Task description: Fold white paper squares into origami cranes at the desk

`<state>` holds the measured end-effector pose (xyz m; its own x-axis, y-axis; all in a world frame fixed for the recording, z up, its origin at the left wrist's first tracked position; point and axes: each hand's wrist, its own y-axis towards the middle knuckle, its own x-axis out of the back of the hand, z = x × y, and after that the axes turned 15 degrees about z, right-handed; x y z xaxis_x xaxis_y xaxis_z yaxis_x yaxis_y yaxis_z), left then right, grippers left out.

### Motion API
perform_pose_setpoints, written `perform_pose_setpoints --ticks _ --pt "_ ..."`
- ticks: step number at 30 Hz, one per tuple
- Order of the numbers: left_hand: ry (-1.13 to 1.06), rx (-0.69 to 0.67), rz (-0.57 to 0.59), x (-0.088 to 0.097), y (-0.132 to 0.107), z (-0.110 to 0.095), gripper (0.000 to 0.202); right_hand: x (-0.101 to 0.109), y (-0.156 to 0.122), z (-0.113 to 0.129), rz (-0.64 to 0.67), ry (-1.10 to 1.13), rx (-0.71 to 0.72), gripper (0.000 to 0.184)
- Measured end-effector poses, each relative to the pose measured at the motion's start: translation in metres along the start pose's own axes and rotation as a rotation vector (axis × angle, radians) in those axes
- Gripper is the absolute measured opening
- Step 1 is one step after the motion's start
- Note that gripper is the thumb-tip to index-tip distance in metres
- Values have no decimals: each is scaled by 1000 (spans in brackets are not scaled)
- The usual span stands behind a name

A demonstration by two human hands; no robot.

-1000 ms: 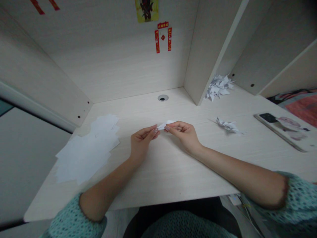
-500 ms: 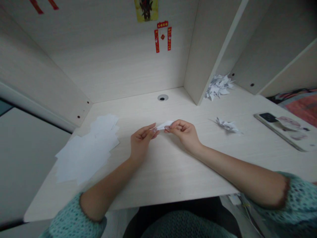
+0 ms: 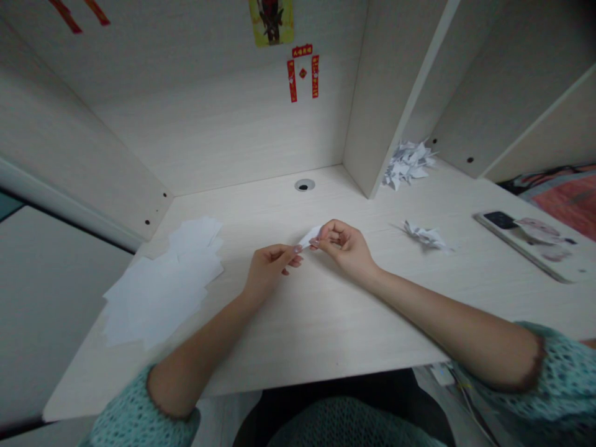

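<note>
A small folded piece of white paper (image 3: pixel 309 238) is held just above the pale wooden desk (image 3: pixel 326 323), near its middle. My left hand (image 3: pixel 269 268) pinches the paper's near tip between thumb and forefinger, the other fingers curled. My right hand (image 3: pixel 344 244) grips the paper's right end with closed fingers, and most of the paper is hidden behind them. Both forearms reach in from the bottom corners in teal knitted sleeves.
A loose stack of white paper sheets (image 3: pixel 158 285) lies at the desk's left. One folded paper figure (image 3: pixel 423 236) lies right of my hands; a pile of them (image 3: pixel 406 162) sits by the upright divider (image 3: pixel 372 99). A phone (image 3: pixel 531 243) lies far right. A cable hole (image 3: pixel 304 185) is at the back.
My left hand has curled and shifted slightly right, its fingers now pinched on the paper's tip. The right hand has moved a little up and left, covering more of the paper.
</note>
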<state>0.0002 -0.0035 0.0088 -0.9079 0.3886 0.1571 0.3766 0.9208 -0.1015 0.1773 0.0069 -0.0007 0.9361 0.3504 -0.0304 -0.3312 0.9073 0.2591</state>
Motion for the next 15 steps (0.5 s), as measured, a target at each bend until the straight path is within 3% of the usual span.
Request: perform_pose_setpoints --ticks 5,15 --pt "41 43 43 1 1 5 23 4 0 -3 -18 -131 -9 21" --pt "141 55 -8 -1 1 4 29 1 0 -3 -52 -97 -1 33"
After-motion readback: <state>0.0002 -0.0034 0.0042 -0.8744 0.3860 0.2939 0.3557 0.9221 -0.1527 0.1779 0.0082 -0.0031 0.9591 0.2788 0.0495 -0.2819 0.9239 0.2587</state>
